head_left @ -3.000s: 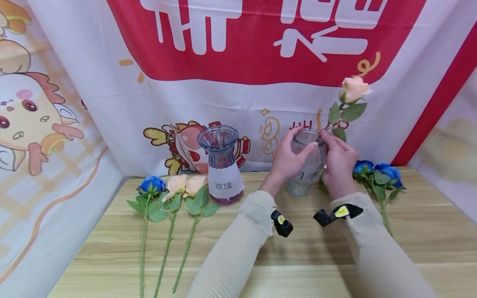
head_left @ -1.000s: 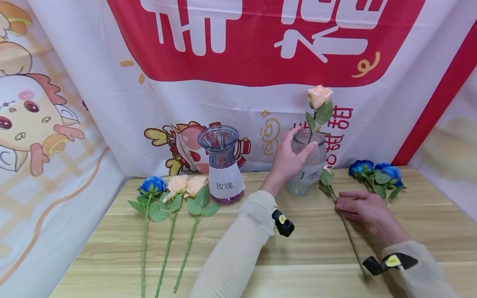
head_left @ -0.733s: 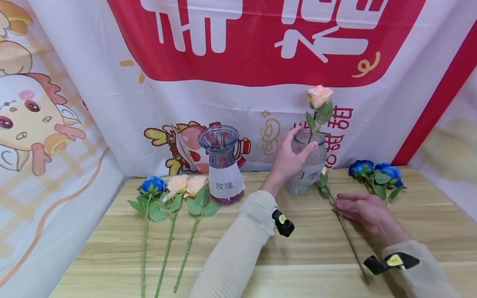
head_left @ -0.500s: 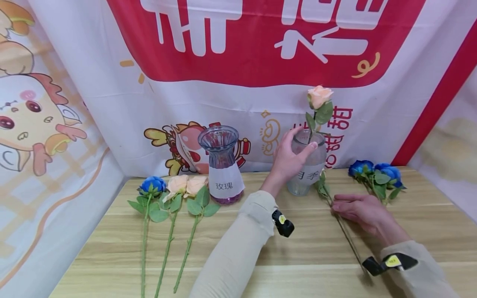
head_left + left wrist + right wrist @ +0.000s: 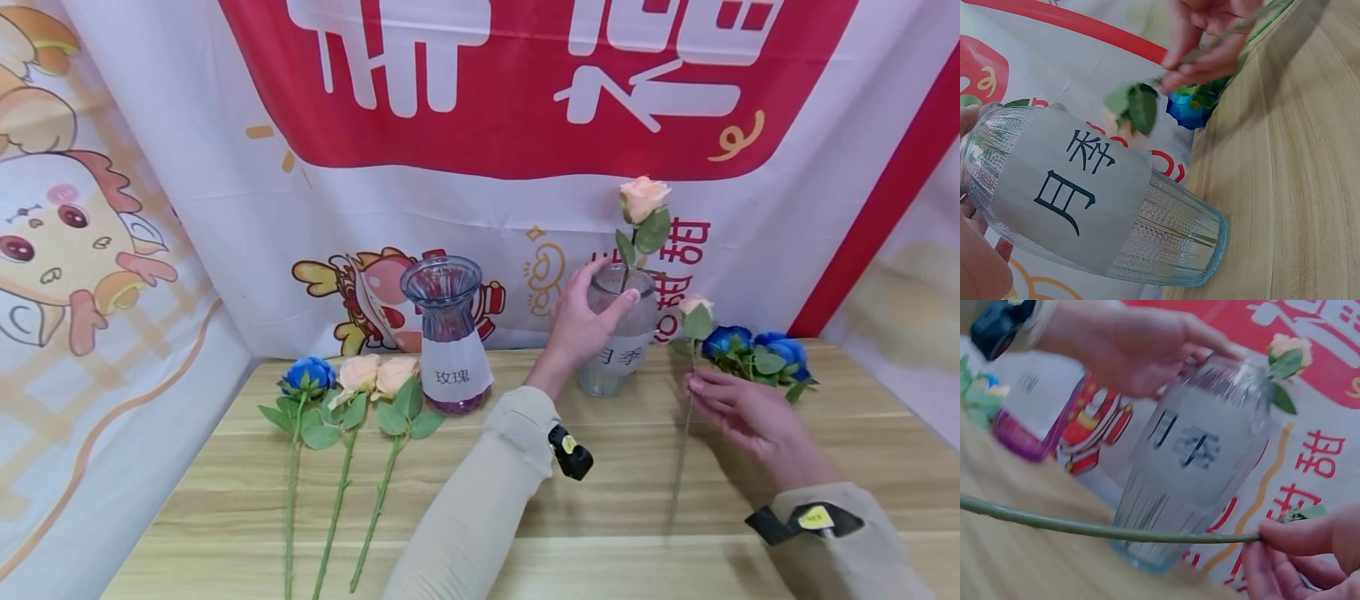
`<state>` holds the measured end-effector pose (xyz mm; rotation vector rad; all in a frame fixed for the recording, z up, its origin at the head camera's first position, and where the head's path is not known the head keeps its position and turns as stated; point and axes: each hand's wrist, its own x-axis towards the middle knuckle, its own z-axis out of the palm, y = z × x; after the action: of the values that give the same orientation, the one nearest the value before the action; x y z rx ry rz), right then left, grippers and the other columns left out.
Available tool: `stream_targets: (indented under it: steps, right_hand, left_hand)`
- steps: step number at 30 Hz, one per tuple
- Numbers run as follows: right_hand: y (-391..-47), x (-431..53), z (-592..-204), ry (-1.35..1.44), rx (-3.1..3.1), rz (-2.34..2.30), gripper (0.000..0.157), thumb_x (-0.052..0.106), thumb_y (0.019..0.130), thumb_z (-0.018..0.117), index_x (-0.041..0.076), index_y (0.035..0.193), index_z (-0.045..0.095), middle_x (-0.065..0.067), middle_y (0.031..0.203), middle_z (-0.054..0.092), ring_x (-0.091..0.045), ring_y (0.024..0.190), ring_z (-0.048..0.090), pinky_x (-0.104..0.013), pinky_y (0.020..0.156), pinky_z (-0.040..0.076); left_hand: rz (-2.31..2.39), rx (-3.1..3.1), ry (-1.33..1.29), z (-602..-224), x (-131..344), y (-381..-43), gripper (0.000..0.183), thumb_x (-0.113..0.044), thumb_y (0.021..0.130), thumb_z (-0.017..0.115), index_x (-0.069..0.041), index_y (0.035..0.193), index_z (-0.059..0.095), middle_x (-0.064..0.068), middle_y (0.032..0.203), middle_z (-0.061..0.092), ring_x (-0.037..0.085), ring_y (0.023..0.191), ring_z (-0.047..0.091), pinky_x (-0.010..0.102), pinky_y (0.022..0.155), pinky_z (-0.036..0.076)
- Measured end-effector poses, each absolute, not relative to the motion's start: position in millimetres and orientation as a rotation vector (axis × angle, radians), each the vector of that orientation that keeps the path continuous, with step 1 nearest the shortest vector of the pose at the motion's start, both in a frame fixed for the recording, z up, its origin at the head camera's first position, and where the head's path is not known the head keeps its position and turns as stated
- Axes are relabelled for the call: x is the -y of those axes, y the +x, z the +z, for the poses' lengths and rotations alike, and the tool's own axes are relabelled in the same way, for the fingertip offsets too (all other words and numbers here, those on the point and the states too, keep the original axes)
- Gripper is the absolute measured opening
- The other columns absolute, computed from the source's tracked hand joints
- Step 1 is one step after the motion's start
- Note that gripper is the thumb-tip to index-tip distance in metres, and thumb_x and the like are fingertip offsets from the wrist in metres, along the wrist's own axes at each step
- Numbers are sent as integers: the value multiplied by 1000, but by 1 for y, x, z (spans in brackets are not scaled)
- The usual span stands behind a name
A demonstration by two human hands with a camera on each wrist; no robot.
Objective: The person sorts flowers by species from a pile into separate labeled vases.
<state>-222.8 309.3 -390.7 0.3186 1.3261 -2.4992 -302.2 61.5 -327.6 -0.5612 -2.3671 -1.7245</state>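
My left hand (image 5: 588, 321) grips the neck of a clear glass vase (image 5: 1172, 231) that stands upright at the back of the table, a paper label with dark characters on its front. One peach rose (image 5: 643, 200) with green leaves rises from the vase's mouth. To the right of it, my right hand (image 5: 750, 417) pinches the stem of a second peach rose (image 5: 696, 312) between thumb and fingers. Its bloom points up and its stem hangs down over the table; the right wrist view shows the stem (image 5: 1116, 533) crossing in front of the vase.
A purple-tinted glass vase (image 5: 452, 367) with a label stands left of centre. Left of it lie a blue rose (image 5: 307, 375) and two peach roses (image 5: 375, 375), stems toward me. Blue roses (image 5: 780, 354) lie at the back right. A printed cloth (image 5: 480, 217) hangs behind the table (image 5: 525, 550).
Three seconds ago both hands were at the vase's mouth with the first rose, which now stands in it. My right hand has since picked up another peach rose from the table and raised it.
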Motion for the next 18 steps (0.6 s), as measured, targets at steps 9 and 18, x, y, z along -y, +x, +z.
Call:
stream_targets:
  steps: [9, 18]
  right_hand:
    - [-227, -314, -371, 436, -857, -2764, 19, -1, 104, 61, 9, 109, 76, -9, 105, 78, -23, 99, 77, -34, 95, 64]
    - [-227, -320, -360, 193, -461, -2995, 19, -5, 106, 53, -1, 115, 69, -17, 112, 75, -28, 107, 75, -33, 105, 59]
  left_hand:
    - [-1738, 2375, -552, -328, -61, -301, 65, -47, 100, 69, -34, 159, 46, -8, 168, 43, 21, 157, 38, 59, 130, 20]
    - [-1729, 2381, -559, -329, -62, -302, 64, -48, 100, 69, -35, 158, 46, -8, 167, 43, 20, 157, 38, 59, 130, 20]
